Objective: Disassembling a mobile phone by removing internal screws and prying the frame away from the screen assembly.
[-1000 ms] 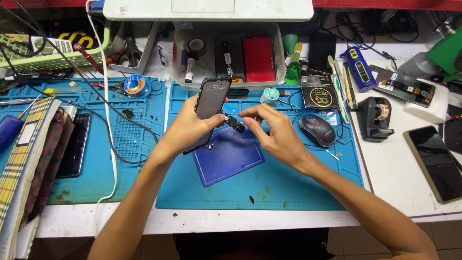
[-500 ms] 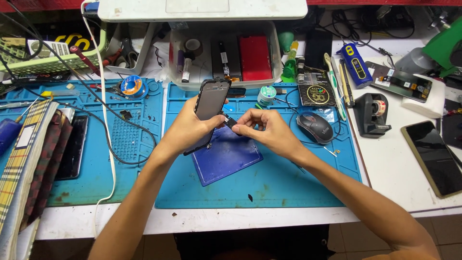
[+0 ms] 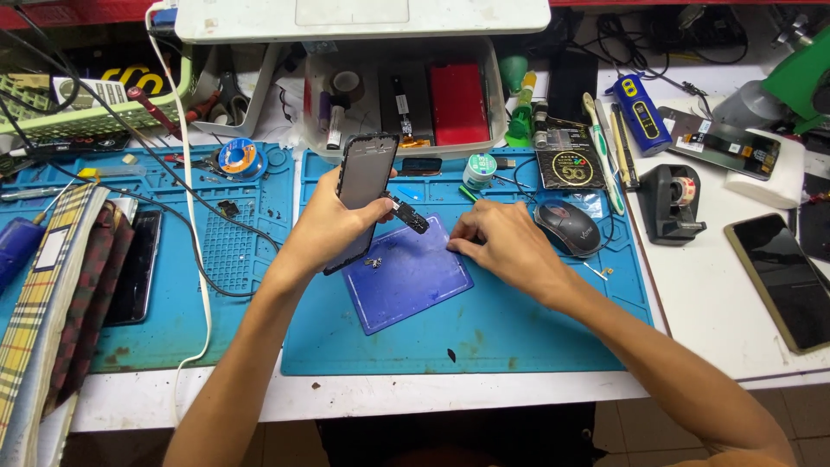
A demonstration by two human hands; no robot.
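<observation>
My left hand [image 3: 333,227] grips a black phone frame [image 3: 366,177], held upright and tilted over the blue work mat [image 3: 519,329]. A small black part [image 3: 408,216] hangs from the frame's lower right side. My right hand [image 3: 501,244] rests fingers-down on the right edge of a darker blue square pad [image 3: 406,281], apart from the frame and the part. I cannot tell whether its fingertips pinch anything. Tiny metal pieces [image 3: 374,261] lie on the pad just below my left hand.
A black computer mouse [image 3: 568,227] sits right of my right hand. A clear bin [image 3: 398,104] of tools and a red item stands behind. A tape dispenser [image 3: 674,201] and a phone [image 3: 782,281] lie on the right. Another phone [image 3: 137,264], cables and plaid cloth [image 3: 43,303] lie at left.
My right hand has let go of the small black part by the frame and dropped onto the blue pad's right edge. My left hand still holds the frame.
</observation>
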